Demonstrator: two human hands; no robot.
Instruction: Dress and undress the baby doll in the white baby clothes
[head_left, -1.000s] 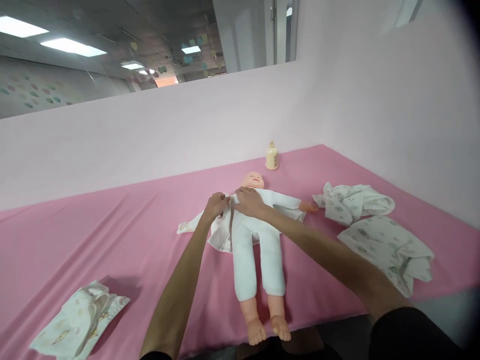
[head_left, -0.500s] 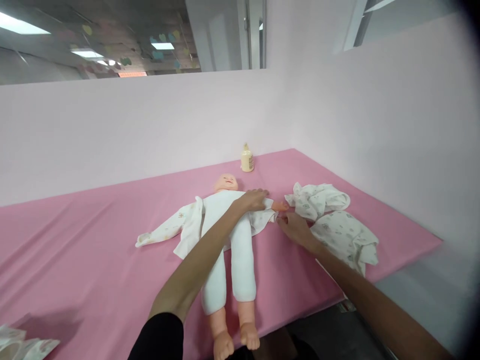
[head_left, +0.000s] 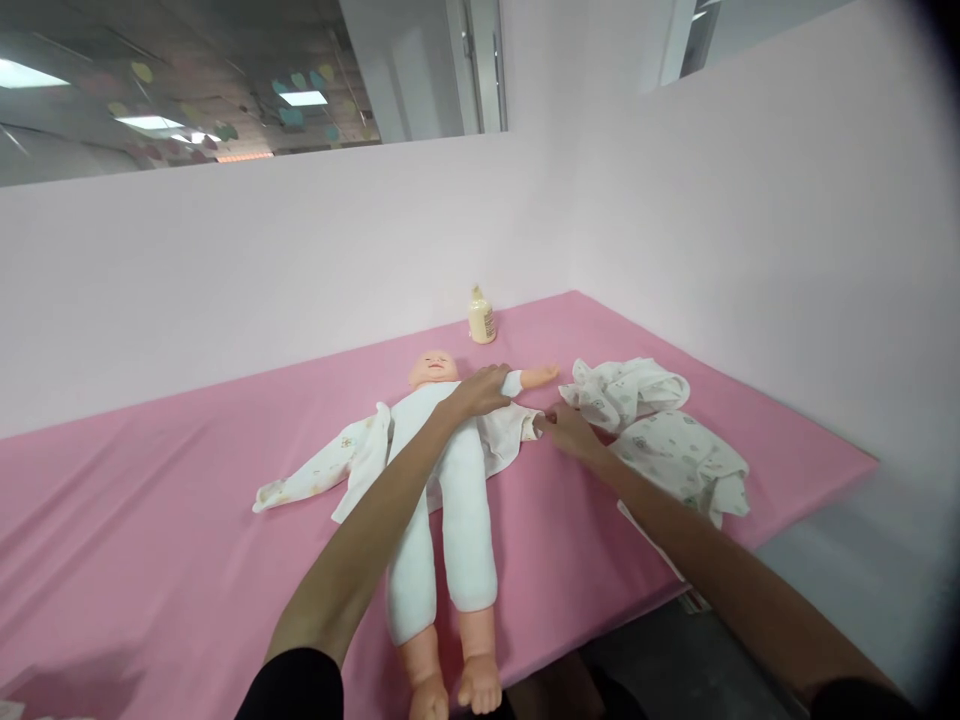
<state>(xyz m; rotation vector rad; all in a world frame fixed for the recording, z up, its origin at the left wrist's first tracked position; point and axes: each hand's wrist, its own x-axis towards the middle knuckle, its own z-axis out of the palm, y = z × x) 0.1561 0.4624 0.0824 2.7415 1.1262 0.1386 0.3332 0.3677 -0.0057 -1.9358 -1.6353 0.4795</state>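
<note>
**Swung up from beside the cuff since half a second ago, judging by the doll's arm (head_left: 537,378)**

Pinching the jacket (head_left: 501,438) at its cuff (head_left: 535,426) with the right fingers (head_left: 553,418); laying the left fingers (head_left: 495,382) close together over the doll's upper arm, though cannot tell whether gripping. For a good result, best to draw low and along the sleeve, pinching cloth only, and to steady the limb near the shoulder without bending it. Just beyond the right fingers, see the doll's bare hand, out of the cuff. Under and below the left fingers, find the doll (head_left: 466,510) face up, with the other sleeve (head_left: 315,475) spread leftward. Right of the right fingers, note crumpled patterned clothes (head_left: 681,455); beyond the left fingers, a bottle (head_left: 481,320) upright on the pink-covered table (head_left: 187,560).
</note>
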